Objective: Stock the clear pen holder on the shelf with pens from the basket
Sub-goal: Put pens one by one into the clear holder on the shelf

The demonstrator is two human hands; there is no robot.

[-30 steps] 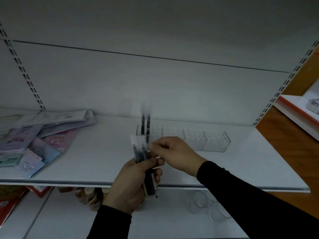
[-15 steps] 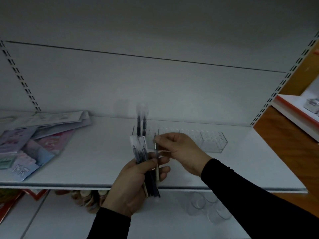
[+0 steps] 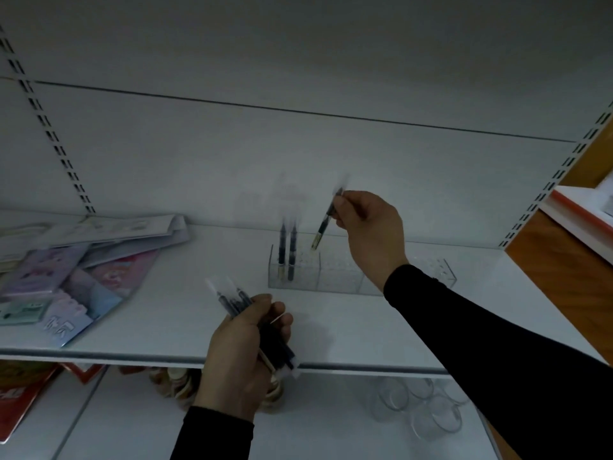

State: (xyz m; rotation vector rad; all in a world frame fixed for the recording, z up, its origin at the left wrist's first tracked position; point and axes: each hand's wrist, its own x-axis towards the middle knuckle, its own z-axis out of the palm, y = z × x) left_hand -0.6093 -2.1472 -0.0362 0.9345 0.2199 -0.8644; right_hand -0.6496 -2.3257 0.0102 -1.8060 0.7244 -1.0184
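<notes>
while the right hand [image 3: 368,227] pinches a single pen [image 3: 326,220] tilted, tip down, just above the clear pen holder [image 3: 345,277], the left hand [image 3: 245,346] grips a bundle of spare pens [image 3: 238,303] nearer the body, over the shelf [image 3: 166,327] edge. hands well apart. two pens [image 3: 287,250] stand upright in the holder's end, left of the raised pen. booklets [image 3: 66,270] lie far left of the left hand. judged step: inserting a third pen. next move calls for righting it and lowering the tip into a free hole. basket not seen.
</notes>
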